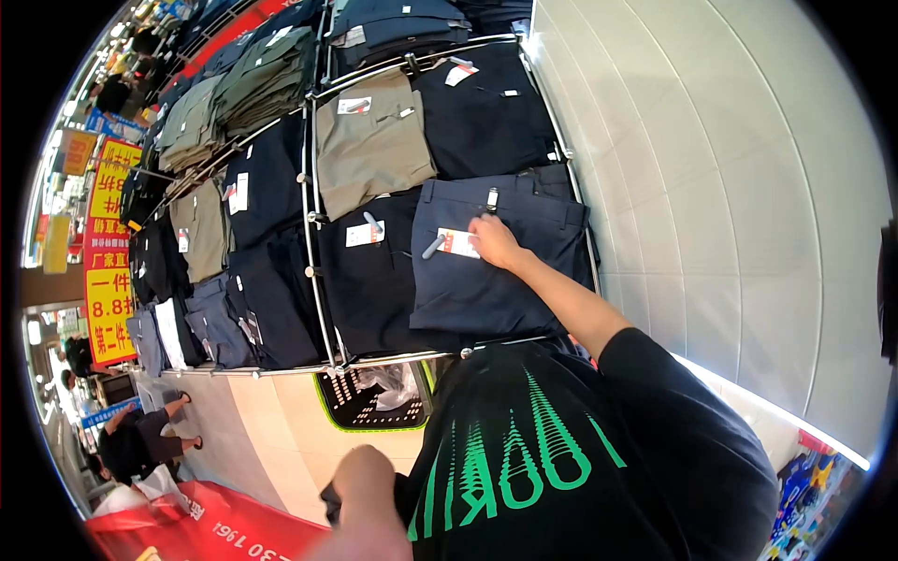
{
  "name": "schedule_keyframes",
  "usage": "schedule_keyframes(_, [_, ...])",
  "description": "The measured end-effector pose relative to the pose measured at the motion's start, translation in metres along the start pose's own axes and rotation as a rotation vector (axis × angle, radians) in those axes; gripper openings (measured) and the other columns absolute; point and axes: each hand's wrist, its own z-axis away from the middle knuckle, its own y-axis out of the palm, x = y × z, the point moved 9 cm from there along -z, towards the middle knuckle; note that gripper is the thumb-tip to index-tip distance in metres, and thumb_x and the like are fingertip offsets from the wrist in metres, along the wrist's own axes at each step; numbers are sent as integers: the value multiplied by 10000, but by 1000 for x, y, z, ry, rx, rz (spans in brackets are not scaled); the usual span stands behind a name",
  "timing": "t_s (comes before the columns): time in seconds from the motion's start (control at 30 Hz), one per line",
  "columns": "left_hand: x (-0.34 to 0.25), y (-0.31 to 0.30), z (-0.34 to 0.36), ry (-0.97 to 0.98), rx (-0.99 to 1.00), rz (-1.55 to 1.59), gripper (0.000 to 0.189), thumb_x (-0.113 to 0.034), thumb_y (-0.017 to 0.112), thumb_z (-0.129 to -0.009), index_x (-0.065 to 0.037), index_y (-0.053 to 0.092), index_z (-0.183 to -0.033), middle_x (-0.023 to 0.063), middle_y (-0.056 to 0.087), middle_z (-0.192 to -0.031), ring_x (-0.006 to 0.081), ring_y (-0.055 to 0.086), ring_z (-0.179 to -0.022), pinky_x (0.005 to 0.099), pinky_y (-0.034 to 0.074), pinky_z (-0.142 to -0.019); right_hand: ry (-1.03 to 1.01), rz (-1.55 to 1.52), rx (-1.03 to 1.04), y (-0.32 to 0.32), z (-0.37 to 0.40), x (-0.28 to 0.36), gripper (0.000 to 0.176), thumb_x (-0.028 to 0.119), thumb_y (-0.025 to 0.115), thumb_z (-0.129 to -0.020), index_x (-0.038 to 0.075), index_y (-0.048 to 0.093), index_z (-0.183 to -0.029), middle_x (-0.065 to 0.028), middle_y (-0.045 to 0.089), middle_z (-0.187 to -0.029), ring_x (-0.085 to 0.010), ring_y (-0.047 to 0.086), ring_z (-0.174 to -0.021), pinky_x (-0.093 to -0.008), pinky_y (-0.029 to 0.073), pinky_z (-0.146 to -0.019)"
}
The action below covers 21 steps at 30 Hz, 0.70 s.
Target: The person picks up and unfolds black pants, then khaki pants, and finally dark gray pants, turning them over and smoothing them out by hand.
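My right hand (496, 241) rests on folded dark navy trousers (505, 290) at the front right of the display. Its fingers are curled together at the right edge of a white and red price tag (456, 243), which has a grey security tag (433, 247) beside it. A metal clasp (492, 198) shows at the waistband just above the fingers. My left hand (365, 467) is low, in front of my body and apart from the trousers. Its fingers are hidden, and a dark patch shows beside it.
Folded black trousers (368, 271) and khaki trousers (374, 140) lie on the metal rack (311, 187). Below stands a black shopping basket (341, 407) with a green rim and clear plastic inside. A pale panelled wall (711, 187) is on the right, a red banner (215, 524) lower left.
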Motion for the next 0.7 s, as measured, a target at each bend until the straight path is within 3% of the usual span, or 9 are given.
schedule_keyframes(0.03, [43, -17, 30, -243, -42, -191, 286, -288, 431, -958, -107, 500, -1169, 92, 513, -990, 150, 494, -866, 294, 363, -769, 10, -84, 11, 5, 0, -5, 129, 113, 608, -799, 4, 610, -867, -150, 624, -899, -329, 599, -882, -402, 479, -792])
schedule_keyframes(0.1, [141, -57, 148, -993, 23, -664, 195, -225, 486, -941, -73, 524, -1056, 19, 490, -824, 89, 466, -685, 241, 370, -592, 17, -323, -22, 10, 1, -17, 147, 105, 652, -780, -5, 606, -867, -136, 655, -758, -277, 641, -717, -363, 505, -678])
schedule_keyframes(0.17, [190, -97, 285, -1563, -77, -491, 138, -150, 505, -930, -32, 524, -997, -31, 435, -660, 56, 413, -497, 215, 348, -439, 108, -416, -10, 16, 9, -22, 176, 85, 667, -778, -21, 593, -897, -126, 655, -715, -219, 640, -633, -326, 501, -615])
schedule_keyframes(0.2, [195, -120, 351, -1741, -55, -485, 160, -155, 502, -944, -15, 510, -1022, -5, 486, -633, 61, 428, -473, 207, 335, -433, 148, -452, 9, 16, 11, -22, 187, 72, 665, -781, -31, 585, -915, -119, 652, -705, -186, 631, -603, -308, 495, -583])
schedule_keyframes(0.27, [187, -168, 445, -1588, 401, -811, 210, -166, 545, -912, 17, 523, -1014, 44, 554, -655, 84, 483, -452, 219, 368, -401, 207, -539, 74, 27, 15, -25, 262, 33, 653, -795, -44, 530, -1012, -104, 642, -696, -125, 600, -533, -262, 477, -514])
schedule_keyframes(0.33, [174, -169, 483, -2036, 444, -717, 260, -156, 609, -860, 48, 546, -1011, 72, 599, -684, 114, 538, -482, 231, 411, -437, 259, -621, 107, 28, 23, -20, 309, 16, 649, -792, -36, 493, -1053, -105, 639, -702, -124, 598, -545, -243, 475, -510])
schedule_keyframes(0.43, [179, -164, 481, -2169, 373, -618, 294, -158, 664, -823, 53, 578, -1009, 60, 608, -687, 100, 542, -521, 239, 424, -488, 229, -702, 74, 31, 26, -15, 352, 3, 650, -778, -26, 459, -1072, -114, 640, -690, -144, 614, -558, -256, 486, -515])
schedule_keyframes(0.57, [193, -176, 492, -1994, 679, -663, 257, -182, 690, -812, 37, 631, -932, 26, 586, -630, 60, 517, -562, 228, 409, -511, 234, -827, 87, 40, 30, -14, 404, 4, 643, -792, -18, 443, -1143, -113, 644, -732, -144, 619, -585, -252, 488, -524])
schedule_keyframes(0.7, [187, -164, 490, -2127, 494, -445, 204, -167, 632, -862, 23, 639, -936, 13, 577, -647, 56, 500, -543, 207, 387, -502, 256, -930, 161, 35, 35, -3, 457, 11, 640, -816, -12, 430, -1221, -102, 640, -776, -133, 610, -633, -235, 481, -555])
